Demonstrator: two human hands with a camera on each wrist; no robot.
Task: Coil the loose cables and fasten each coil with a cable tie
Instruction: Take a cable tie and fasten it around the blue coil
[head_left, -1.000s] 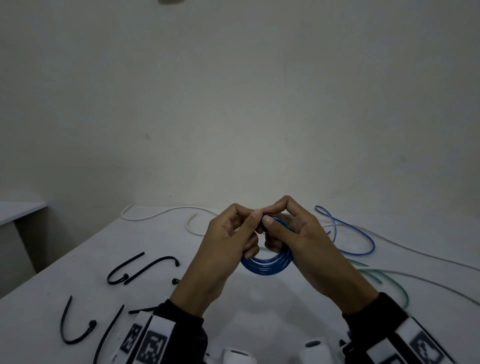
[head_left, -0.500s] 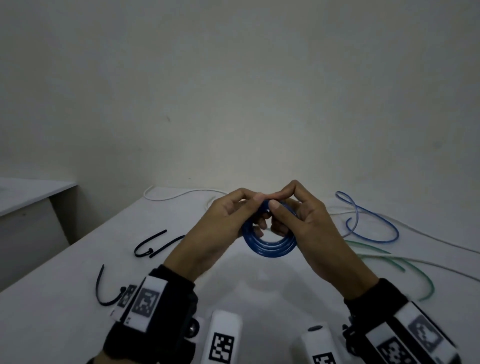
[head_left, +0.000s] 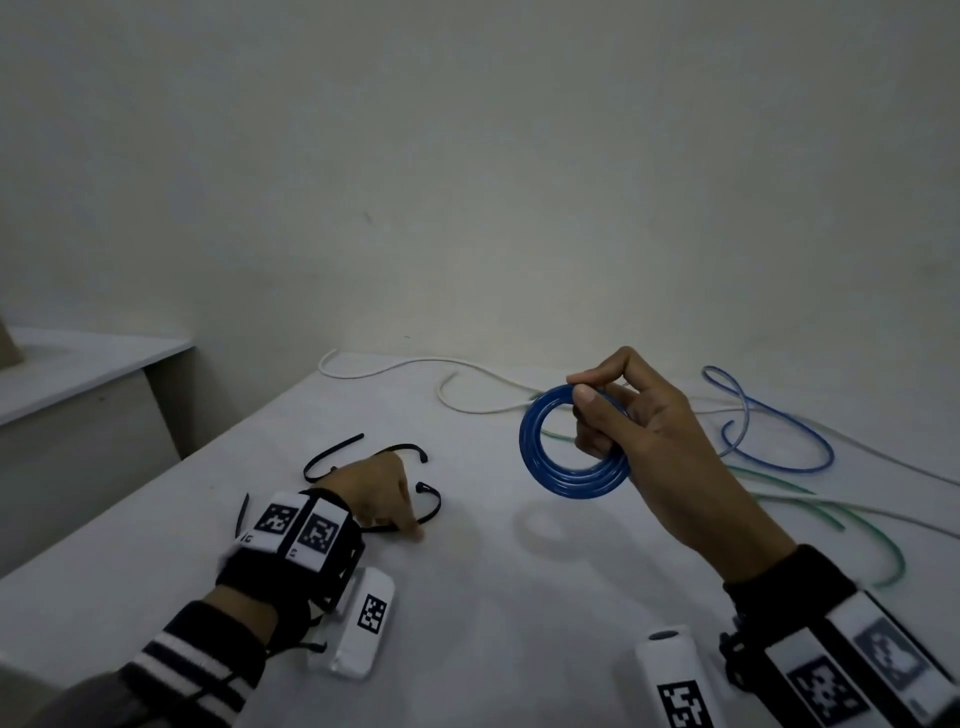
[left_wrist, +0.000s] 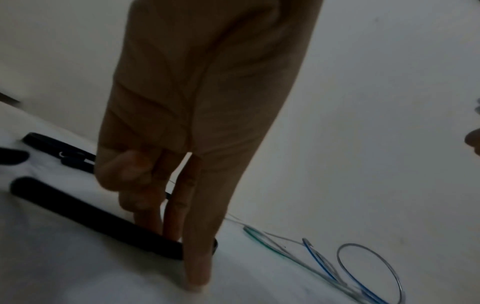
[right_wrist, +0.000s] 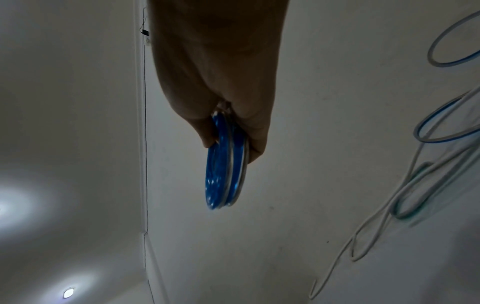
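Right hand (head_left: 631, 415) pinches blue coil (head_left: 569, 452) at its upper right rim, held above mid-table, ring face toward the head camera. Left hand (head_left: 374, 491) down on table (head_left: 493, 613) toward its left edge, fingers straight, fingertip (left_wrist: 197, 281) pressing a black cable tie (head_left: 428, 506) lying curved, head toward the far edge.

Plain off-white wall (head_left: 467, 182) behind, dim light, few small marks. White table (head_left: 493, 623) runs to far wall. Lower white ledge (head_left: 78, 364) at left, w/ gap between.
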